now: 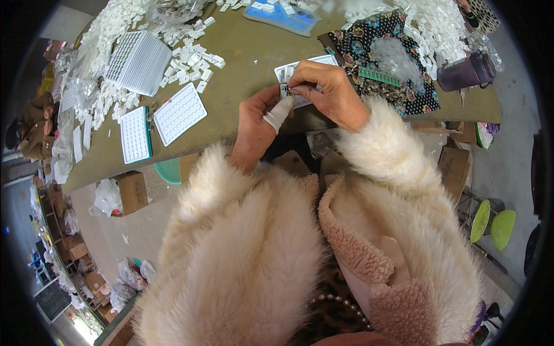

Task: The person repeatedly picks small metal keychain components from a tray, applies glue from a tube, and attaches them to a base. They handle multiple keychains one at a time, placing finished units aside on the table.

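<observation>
Both hands met at the near edge of the table [242, 52], over a white tray [283, 72] lying flat there. Left hand [257, 118] pinched a small metal piece [284, 90] between thumb and a fingertip wrapped in a white finger cot [278, 113]. Right hand [326, 86] curled over from the other side, fingertips closed on the same piece, so held from both ends just above the tray's front rim. Looked rigid, light and tiny; probably smooth and easy to lose, hence best gripped by its narrow sides with fingertip pads, the wrapped finger likely adding some friction. Could not tell its exact shape, half hidden by the fingers.

Just right of the hands lay a dark patterned cloth [404, 34] carrying a green strip [378, 76] and a heap of small metal parts. Farther right stood a purple container [467, 70], lying on its side. To the left sat empty white grid trays [179, 112], one with a green edge [135, 135], and a ribbed white stack [138, 60] amid scattered white plastic blocks [193, 57]. At the far edge lay a blue tray [283, 17]. Under the table stood cardboard boxes [133, 190]. Wore fluffy cream sleeves [392, 150].
</observation>
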`<state>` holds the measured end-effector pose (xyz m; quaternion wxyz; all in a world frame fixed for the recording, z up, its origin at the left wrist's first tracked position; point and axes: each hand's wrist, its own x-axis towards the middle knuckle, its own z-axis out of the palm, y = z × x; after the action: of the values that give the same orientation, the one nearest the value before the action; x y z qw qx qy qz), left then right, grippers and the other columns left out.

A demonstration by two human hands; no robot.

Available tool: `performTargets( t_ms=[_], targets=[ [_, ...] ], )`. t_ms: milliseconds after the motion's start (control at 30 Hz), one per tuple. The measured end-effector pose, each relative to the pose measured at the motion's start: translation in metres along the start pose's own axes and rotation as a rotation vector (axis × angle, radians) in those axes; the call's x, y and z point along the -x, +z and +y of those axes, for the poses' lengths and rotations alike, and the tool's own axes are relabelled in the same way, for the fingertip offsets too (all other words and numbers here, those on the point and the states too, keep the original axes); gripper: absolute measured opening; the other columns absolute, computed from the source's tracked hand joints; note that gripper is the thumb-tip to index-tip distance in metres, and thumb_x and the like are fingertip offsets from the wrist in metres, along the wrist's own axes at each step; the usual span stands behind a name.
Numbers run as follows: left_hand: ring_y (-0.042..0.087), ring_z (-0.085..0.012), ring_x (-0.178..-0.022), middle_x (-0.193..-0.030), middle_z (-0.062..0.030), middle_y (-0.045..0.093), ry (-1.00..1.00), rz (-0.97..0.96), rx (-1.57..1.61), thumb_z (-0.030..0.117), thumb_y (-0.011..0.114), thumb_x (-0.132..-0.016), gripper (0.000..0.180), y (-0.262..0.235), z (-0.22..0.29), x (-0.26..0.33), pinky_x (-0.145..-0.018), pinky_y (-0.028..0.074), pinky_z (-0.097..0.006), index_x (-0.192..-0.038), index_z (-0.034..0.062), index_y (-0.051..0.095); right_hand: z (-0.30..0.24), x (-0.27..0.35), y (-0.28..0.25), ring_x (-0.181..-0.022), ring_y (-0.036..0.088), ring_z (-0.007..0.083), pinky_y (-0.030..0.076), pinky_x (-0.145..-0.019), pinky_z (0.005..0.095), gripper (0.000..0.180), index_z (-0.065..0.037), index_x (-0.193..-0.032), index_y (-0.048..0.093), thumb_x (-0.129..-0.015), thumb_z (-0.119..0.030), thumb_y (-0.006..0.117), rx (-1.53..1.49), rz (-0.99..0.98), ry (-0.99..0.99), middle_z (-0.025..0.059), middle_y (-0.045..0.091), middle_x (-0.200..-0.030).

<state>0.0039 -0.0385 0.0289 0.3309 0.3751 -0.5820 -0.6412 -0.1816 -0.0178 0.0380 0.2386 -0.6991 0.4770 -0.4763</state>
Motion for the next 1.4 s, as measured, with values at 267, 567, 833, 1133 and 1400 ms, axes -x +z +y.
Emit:
performTargets(
  t_ms=[267,567,833,1133,1400],
  targets=[
    [0.060,-0.0065,-0.073,-0.085,-0.0021,0.071,0.131,0.142,-0.145,0.006,0.071,-0.090,0.017,-0.004,-0.006,-0.009,-0.063,0.048,-0.023,-0.102,-0.0062,0.071,-0.004,0.008,0.005,-0.080,0.063,0.0246,0.049,-0.070,0.0307,0.021,0.000,-0.101,0.068,-0.082,0.009,0.065,-0.080,-0.010,-0.017,0.0107,0.063,-0.089],
    [0.043,-0.0018,-0.056,-0.073,0.0018,0.062,-0.086,-0.171,0.127,0.025,0.065,-0.097,0.024,0.001,0.016,0.000,-0.050,0.028,-0.019,-0.102,0.0023,0.071,-0.013,0.007,-0.005,-0.079,0.063,0.0135,0.050,-0.069,0.0268,0.015,0.002,-0.100,0.068,-0.086,0.002,0.071,-0.232,0.105,0.097,0.0074,0.064,-0.089],
    [0.034,-0.0037,-0.053,-0.066,0.0049,0.052,-0.173,-0.326,0.333,0.035,0.063,-0.098,0.031,-0.007,0.010,-0.005,-0.051,0.025,-0.023,-0.099,0.0044,0.070,-0.015,0.011,-0.013,-0.080,0.066,0.0214,0.053,-0.069,0.0304,0.017,0.003,-0.097,0.070,-0.081,0.007,0.069,-0.131,0.116,-0.051,0.0114,0.068,-0.093],
    [0.037,-0.0023,-0.056,-0.068,0.0055,0.049,-0.235,-0.079,0.519,0.034,0.062,-0.099,0.034,0.010,0.019,0.001,-0.050,0.029,-0.022,-0.114,0.0034,0.063,-0.010,0.017,0.005,-0.091,0.063,0.0279,0.054,-0.075,0.0342,0.041,-0.006,-0.110,0.070,-0.071,-0.013,0.079,0.197,0.247,-0.276,0.0076,0.067,-0.106],
    [0.038,-0.0037,-0.054,-0.072,0.0049,0.053,-0.412,-0.205,0.664,0.039,0.062,-0.099,0.034,0.013,0.004,-0.001,-0.050,0.031,-0.021,-0.107,0.0062,0.064,-0.016,0.023,0.003,-0.076,0.061,0.0259,0.052,-0.063,0.0347,0.036,-0.001,-0.102,0.070,-0.068,-0.010,0.078,0.440,0.330,-0.326,0.0079,0.068,-0.094]
  ],
)
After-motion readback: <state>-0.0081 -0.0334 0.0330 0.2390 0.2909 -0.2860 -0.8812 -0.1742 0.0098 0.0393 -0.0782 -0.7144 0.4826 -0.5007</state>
